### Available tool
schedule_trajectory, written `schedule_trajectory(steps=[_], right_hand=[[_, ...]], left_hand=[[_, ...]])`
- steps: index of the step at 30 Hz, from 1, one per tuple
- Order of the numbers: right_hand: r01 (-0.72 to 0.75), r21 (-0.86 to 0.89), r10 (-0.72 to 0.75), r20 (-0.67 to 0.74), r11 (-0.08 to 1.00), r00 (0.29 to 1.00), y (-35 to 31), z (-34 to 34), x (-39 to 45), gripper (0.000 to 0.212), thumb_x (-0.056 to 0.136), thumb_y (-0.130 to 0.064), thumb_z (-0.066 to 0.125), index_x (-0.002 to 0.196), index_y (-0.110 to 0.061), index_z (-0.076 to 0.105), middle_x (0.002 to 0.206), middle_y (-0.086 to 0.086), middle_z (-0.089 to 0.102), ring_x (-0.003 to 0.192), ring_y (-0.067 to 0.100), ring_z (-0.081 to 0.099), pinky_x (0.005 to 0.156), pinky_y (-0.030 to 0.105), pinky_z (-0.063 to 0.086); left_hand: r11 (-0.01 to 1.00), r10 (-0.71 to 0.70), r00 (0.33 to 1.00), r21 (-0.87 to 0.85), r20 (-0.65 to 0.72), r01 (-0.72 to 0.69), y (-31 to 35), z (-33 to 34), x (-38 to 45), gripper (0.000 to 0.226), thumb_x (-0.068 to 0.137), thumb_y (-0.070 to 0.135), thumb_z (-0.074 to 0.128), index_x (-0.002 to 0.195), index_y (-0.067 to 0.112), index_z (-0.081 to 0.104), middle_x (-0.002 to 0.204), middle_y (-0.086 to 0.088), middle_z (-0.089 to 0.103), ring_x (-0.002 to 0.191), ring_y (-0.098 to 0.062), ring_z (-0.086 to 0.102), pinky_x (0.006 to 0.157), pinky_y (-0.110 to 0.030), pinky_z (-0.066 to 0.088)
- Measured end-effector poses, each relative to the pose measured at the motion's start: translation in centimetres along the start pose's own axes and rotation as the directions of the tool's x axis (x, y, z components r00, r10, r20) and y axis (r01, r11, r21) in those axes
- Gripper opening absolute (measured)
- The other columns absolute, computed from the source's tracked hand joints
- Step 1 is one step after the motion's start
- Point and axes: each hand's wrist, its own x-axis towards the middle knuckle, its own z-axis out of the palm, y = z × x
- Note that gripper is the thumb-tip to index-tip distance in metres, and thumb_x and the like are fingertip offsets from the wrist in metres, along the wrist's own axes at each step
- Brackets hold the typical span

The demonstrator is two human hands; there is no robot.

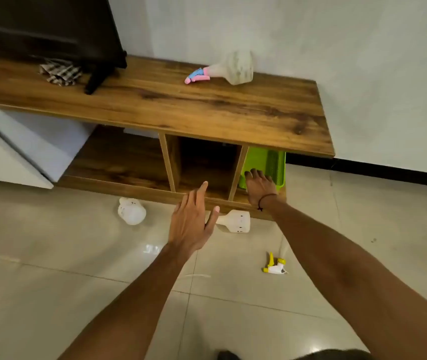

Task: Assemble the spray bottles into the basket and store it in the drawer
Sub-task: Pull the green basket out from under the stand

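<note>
A green basket (272, 162) sits in the rightmost cubby of the wooden TV stand (207, 107). My right hand (259, 187) rests on the basket's front rim, fingers over its edge. My left hand (194, 219) hovers open above the floor, holding nothing, just left of a headless white bottle (237, 221) lying on its side. Another white bottle (131, 211) lies on the floor further left. A yellow and white spray head (276, 266) lies loose on the tiles. A white bottle with a pink and blue spray head (229, 69) lies on the stand's top.
A dark TV (51, 29) and a checked cloth (60, 72) occupy the stand's left top. A white drawer (12, 157) stands pulled out at left. The middle cubby (207, 165) is dark inside. Glossy tiled floor (77, 281) spreads in front; the wall is behind.
</note>
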Motion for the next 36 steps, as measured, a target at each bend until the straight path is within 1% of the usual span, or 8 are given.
schedule_trajectory(steps=[5,11,16,22,24,27,31,36], right_hand=[[-0.114,-0.053,0.121,0.163,0.992,0.979,0.7,3.3,3.9,0.077,0.093,-0.003,0.064,0.161,-0.009,0.029,0.154,0.017,0.047,0.143,0.040,0.049,0.113,0.057,0.046],[-0.013,-0.208,0.014,0.001,0.978,1.000,1.5,5.8,3.5,0.045,0.094,0.002,0.059,0.137,-0.012,0.059,0.134,0.016,0.060,0.127,0.041,0.061,0.097,0.049,0.055],[-0.018,-0.125,0.014,-0.032,0.992,0.999,0.2,6.2,0.8,0.038,0.095,-0.005,0.056,0.133,-0.009,0.061,0.132,0.020,0.061,0.126,0.045,0.060,0.095,0.050,0.054],[0.064,0.117,-0.062,-0.017,0.991,0.998,-5.5,5.0,-5.7,0.020,0.086,-0.024,0.074,0.087,-0.007,0.062,0.114,0.024,0.072,0.113,0.045,0.067,0.082,0.041,0.051],[0.112,0.184,-0.113,-0.007,0.977,0.994,-9.2,5.2,-8.4,0.041,0.084,-0.032,0.077,0.069,-0.015,0.044,0.105,0.024,0.073,0.108,0.044,0.068,0.074,0.037,0.039],[0.148,0.362,-0.164,0.014,0.921,0.986,-14.8,5.9,-12.3,0.036,0.084,-0.032,0.076,0.068,-0.016,0.048,0.096,0.020,0.075,0.098,0.040,0.071,0.067,0.034,0.039],[0.134,0.560,-0.220,0.090,0.817,0.971,-21.0,7.8,-15.9,0.017,0.084,-0.027,0.074,0.076,-0.014,0.065,0.080,0.012,0.072,0.092,0.035,0.076,0.064,0.032,0.043],[0.096,0.693,-0.258,0.133,0.715,0.957,-28.0,10.2,-18.5,0.025,0.083,-0.024,0.076,0.104,-0.010,0.077,0.108,0.009,0.080,0.108,0.029,0.076,0.073,0.028,0.049]], left_hand=[[0.997,-0.014,1.000,-0.081,-0.023,0.012,-3.9,4.9,-0.8,0.068,0.104,0.061,0.038,0.161,0.025,0.031,0.156,-0.004,0.056,0.134,-0.023,0.062,0.106,-0.042,0.054],[0.991,-0.025,0.999,-0.128,0.031,0.029,-5.9,6.9,-1.5,0.053,0.104,0.055,0.051,0.148,0.027,0.043,0.139,-0.003,0.064,0.121,-0.022,0.066,0.091,-0.037,0.055],[0.952,-0.073,0.979,-0.280,0.193,0.126,-5.7,7.3,-2.9,0.063,0.100,0.053,0.063,0.152,0.027,0.042,0.142,-0.002,0.062,0.127,-0.021,0.062,0.103,-0.050,0.055],[0.556,-0.104,0.845,-0.674,0.525,0.487,-6.3,5.6,-6.1,0.054,0.107,0.051,0.052,0.155,0.029,0.042,0.152,-0.008,0.055,0.132,-0.022,0.058,0.107,-0.043,0.052],[0.368,-0.118,0.795,-0.718,0.595,0.591,-7.1,4.1,-7.4,0.055,0.109,0.058,0.037,0.155,0.030,0.044,0.151,-0.009,0.057,0.137,-0.026,0.057,0.104,-0.051,0.055],[0.207,-0.056,0.730,-0.707,0.681,0.676,-8.8,2.0,-9.2,0.068,0.104,0.071,0.028,0.159,0.033,0.042,0.147,-0.013,0.057,0.136,-0.033,0.058,0.092,-0.054,0.061],[0.272,-0.112,0.672,-0.628,0.732,0.729,-12.5,0.9,-12.7,0.071,0.094,0.078,0.048,0.147,0.032,0.058,0.138,-0.013,0.062,0.121,-0.030,0.067,0.081,-0.050,0.065],[0.335,-0.273,0.662,-0.576,0.698,0.746,-18.1,0.5,-16.9,0.046,0.093,0.062,0.053,0.120,0.032,0.077,0.119,-0.009,0.073,0.091,-0.019,0.074,0.063,-0.037,0.062]])
